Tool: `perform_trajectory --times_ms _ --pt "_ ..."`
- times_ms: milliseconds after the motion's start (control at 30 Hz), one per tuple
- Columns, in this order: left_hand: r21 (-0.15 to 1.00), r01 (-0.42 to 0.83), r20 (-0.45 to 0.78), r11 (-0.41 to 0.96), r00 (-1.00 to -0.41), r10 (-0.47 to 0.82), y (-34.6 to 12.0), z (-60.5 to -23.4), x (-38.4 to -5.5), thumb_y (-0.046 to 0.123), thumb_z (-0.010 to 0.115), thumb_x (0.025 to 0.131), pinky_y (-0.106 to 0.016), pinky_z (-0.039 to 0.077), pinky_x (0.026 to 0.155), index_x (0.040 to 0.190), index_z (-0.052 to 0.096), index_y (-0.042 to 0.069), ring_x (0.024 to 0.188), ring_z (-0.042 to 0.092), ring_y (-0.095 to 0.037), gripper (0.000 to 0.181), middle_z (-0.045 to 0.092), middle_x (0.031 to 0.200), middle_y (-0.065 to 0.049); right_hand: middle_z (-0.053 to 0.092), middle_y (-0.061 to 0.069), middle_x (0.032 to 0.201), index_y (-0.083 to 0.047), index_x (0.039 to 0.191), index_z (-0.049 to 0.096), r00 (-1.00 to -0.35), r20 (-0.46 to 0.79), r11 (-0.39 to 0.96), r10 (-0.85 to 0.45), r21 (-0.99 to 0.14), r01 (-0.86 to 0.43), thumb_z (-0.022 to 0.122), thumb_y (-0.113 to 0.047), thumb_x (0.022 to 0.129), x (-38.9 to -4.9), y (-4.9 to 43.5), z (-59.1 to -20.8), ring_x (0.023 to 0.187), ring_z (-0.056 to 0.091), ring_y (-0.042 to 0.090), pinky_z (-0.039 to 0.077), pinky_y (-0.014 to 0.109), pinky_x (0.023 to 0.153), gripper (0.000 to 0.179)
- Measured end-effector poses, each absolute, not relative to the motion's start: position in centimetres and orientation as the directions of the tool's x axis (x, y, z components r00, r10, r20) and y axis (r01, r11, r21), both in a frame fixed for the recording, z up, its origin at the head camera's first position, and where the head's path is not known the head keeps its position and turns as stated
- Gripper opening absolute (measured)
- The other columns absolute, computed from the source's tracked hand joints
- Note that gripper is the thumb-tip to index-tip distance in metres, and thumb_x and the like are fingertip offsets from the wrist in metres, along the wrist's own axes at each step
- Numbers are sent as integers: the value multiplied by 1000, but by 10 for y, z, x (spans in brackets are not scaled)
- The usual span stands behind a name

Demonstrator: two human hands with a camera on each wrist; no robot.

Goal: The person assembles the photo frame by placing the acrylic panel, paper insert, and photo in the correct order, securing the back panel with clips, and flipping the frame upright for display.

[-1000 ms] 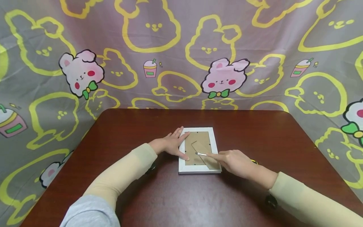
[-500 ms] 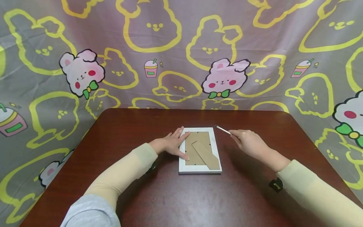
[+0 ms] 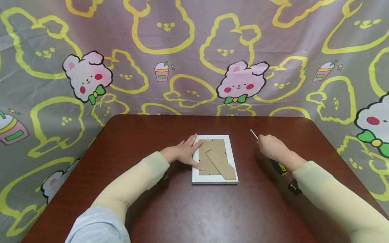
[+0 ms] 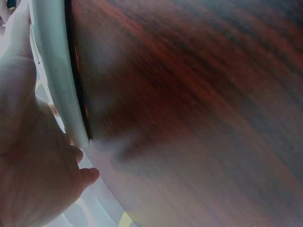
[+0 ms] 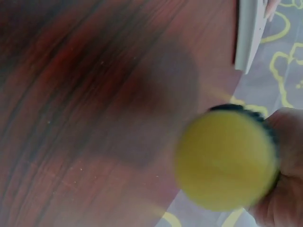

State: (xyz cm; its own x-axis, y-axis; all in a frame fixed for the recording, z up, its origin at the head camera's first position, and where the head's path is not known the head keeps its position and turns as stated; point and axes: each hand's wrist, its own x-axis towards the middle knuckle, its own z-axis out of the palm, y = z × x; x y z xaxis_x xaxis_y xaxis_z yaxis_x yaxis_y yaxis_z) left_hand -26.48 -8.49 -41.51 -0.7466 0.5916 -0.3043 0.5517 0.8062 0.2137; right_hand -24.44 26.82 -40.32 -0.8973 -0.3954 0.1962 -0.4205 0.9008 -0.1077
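Note:
A white picture frame (image 3: 232, 158) lies face down on the table, its brown backing board (image 3: 209, 145) showing, with a slanted stand flap (image 3: 223, 165). Across the frame's left side rests my left hand (image 3: 185, 152), fingers and thumb spread. The left wrist view shows that hand (image 4: 33, 156) along the frame's white edge (image 4: 57, 71). To the right of the frame, apart from it, my right hand (image 3: 273, 148) grips a screwdriver (image 3: 254, 135), its flat metal tip pointing away and up-left. The yellow end of the screwdriver's handle (image 5: 227, 161) fills much of the right wrist view.
The dark reddish-brown table (image 3: 158, 209) carries the frame. Behind and beside it hangs a grey patterned cloth (image 3: 194, 60) with yellow outlines and rabbit faces. A small black device (image 3: 293, 186) sits at the right wrist.
My right hand has lifted the screwdriver off the frame's backing and moved it right and away from me; the stand flap is uncovered. The left hand stays in place.

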Motion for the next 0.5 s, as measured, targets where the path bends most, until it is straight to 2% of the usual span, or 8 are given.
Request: perform_trajectory --times_ms 300,500 --pt "213 548 -299 809 -751 588 -85 -414 -264 69 68 76 -51 7 114 157 1 17 146 -10 -29 118 -14 159 -18 47 5 59 -2 70 54 -936 48 923 -348 -157 -351 54 -5 95 -260 272 -414 47 44 16 37 29 43 25" --pt "203 553 -293 808 -753 589 -85 -417 -266 70 68 75 -51 8 114 157 2 17 146 -10 -29 118 -14 159 -18 47 6 58 -4 65 53 -943 -17 936 -334 -122 -329 50 -5 95 -265 271 -420 46 43 17 36 28 44 30"
